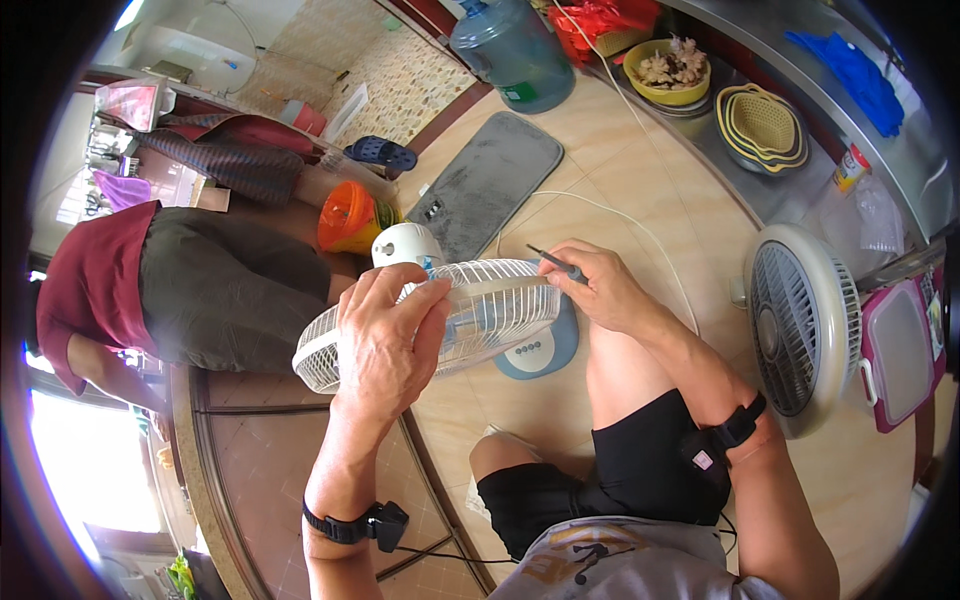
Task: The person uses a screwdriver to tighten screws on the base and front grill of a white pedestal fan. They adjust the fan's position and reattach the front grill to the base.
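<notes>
A fan with a white wire grille (500, 318) stands in front of me, tilted, with its blue base (548, 352) on the floor below. Behind the grille shows its white motor housing (405, 243). My left hand (385, 350) is closed over the rim of the grille on the near left side. At the grille's right end, my right hand (605, 288) grips a screwdriver (566, 268) by its dark handle. The thin shaft points up and left, and its tip is in the air above the rim. Part of the grille is hidden behind my left hand.
A second fan (790, 325) stands at the right. A grey mat (490, 180) and a big water bottle (515, 55) are farther off. A white cord (650, 240) crosses the floor. At the left, another person (210, 290) bends over a counter beside an orange bucket (347, 215).
</notes>
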Action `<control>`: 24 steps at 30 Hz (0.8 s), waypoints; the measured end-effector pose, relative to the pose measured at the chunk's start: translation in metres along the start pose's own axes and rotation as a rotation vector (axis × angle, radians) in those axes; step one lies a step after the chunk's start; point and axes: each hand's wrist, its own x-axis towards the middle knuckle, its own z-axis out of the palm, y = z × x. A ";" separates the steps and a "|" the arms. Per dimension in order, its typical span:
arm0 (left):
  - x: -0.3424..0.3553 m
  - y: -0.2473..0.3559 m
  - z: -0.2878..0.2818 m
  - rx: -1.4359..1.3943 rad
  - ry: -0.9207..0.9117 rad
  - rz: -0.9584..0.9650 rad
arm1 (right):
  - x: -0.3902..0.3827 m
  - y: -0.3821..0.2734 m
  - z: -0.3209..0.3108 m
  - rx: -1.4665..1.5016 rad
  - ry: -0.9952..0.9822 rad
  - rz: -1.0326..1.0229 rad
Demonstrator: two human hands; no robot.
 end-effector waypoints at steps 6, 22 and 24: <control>-0.002 -0.003 0.003 0.034 0.025 0.058 | -0.003 0.013 0.003 0.040 -0.009 -0.137; 0.005 0.007 0.011 0.257 -0.036 0.062 | -0.003 0.018 0.008 -0.004 0.014 -0.156; 0.005 0.007 0.013 0.194 -0.028 0.034 | -0.003 0.017 0.010 -0.013 0.030 -0.167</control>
